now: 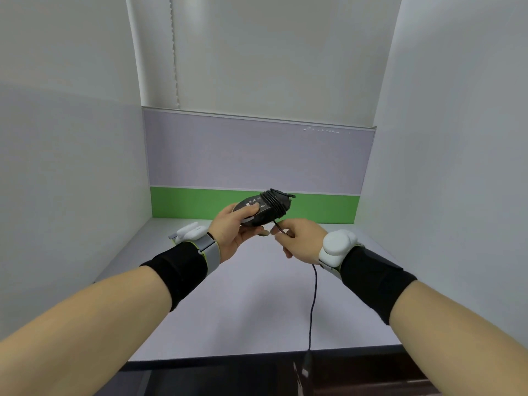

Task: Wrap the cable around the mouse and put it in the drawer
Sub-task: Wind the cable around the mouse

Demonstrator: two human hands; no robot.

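A black mouse (258, 208) is held above the desk, underside up, by my left hand (234, 228), thumb pressed on its base. Several turns of black cable (275, 202) are wound around its front part. My right hand (297, 238) sits just right of and below the mouse, pinching the cable where it leaves the windings. The loose cable (313, 304) hangs from under my right wrist down past the desk's front edge, where its plug end is blurred. No drawer is in view.
The pale grey desk (243, 310) is boxed in by white side panels and a lilac and green back partition (257, 167). Dark space lies below the front edge (257, 357). Both wrists carry white sensor units and black bands.
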